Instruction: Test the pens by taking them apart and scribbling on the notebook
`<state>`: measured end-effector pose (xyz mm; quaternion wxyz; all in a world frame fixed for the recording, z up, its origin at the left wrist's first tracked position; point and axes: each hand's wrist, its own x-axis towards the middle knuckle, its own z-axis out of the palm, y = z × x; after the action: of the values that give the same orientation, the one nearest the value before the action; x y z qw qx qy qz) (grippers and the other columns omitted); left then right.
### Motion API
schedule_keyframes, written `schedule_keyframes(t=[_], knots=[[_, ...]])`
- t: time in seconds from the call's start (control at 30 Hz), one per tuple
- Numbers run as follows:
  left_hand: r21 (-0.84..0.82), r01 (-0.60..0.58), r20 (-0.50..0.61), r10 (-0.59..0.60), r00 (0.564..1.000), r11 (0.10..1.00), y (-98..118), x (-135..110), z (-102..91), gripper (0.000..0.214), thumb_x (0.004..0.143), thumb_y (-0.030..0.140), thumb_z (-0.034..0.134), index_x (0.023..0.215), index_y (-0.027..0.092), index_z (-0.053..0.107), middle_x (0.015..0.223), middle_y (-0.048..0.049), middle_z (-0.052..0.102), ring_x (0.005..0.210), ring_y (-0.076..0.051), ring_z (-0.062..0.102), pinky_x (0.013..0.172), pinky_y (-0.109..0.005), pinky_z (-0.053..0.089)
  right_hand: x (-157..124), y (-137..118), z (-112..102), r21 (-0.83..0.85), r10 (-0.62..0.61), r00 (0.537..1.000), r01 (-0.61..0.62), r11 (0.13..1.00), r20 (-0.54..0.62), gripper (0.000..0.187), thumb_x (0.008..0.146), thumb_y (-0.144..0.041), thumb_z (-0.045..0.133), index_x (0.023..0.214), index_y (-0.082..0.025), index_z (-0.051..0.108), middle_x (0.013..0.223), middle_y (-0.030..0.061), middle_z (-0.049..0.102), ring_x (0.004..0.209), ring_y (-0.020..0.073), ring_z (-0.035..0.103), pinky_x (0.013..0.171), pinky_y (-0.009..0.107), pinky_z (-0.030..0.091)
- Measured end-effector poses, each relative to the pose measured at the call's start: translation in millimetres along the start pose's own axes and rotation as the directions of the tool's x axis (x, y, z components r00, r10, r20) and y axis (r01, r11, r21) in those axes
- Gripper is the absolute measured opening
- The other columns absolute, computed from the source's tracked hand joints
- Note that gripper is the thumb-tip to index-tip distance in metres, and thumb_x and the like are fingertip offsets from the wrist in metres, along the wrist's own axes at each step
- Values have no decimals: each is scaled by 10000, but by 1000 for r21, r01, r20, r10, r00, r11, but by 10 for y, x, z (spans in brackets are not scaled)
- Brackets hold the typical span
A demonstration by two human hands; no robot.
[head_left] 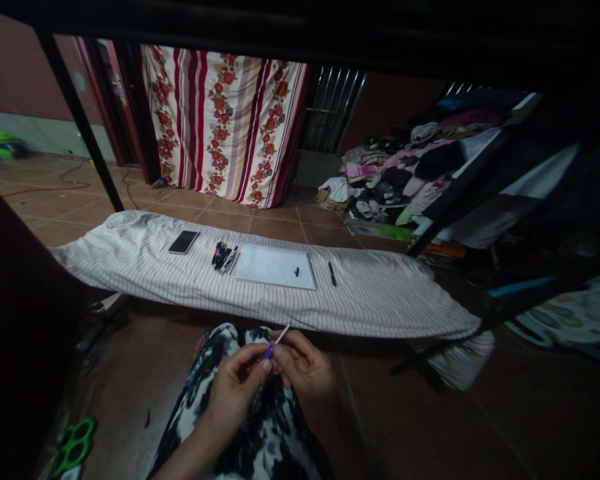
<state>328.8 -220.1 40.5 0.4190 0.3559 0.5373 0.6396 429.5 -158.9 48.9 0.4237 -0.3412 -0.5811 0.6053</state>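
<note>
As the left hand [235,380] and right hand [306,365] angle inward, they pinch a slim, tilted stick [283,333] between them, purple below, white above.

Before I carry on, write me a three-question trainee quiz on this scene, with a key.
1. True or false: the notebook lies between the bunch of pens and the lone pen.

2. What rests on the notebook?
A) a phone
B) a small dark piece
C) a cup

3. Which two colours show on the thin stick held between the left hand and right hand?

Key: 1. True. 2. B. 3. Purple and white.
</note>
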Motion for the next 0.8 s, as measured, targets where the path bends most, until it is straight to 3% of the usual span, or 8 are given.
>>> schedule_keyframes(t=[0.37, 0.8], knots=[[-78, 13, -29, -15, 999, 997, 37, -23, -53, 265, 685, 290, 665, 899, 134, 678, 792, -43, 704, 721, -159, 632, 706, -253, 497, -3, -138, 42, 21, -1, 994, -1, 1000, 111, 278, 728, -353, 622, 928, -160, 637, 582, -28, 514, 449, 62, 461, 363, 156, 342], [-107, 31, -26, -34, 999, 994, 144, -14, -80, 245, 673, 302, 672, 862, 147, 682, 742, -35, 711, 711, -165, 642, 691, -246, 500, 70, -136, 35, -18, 34, 976, -31, 999, 216, 349, 771, -420, 578, 982, -143, 593, 605, -6, 561, 437, 63, 472, 392, 166, 379]])
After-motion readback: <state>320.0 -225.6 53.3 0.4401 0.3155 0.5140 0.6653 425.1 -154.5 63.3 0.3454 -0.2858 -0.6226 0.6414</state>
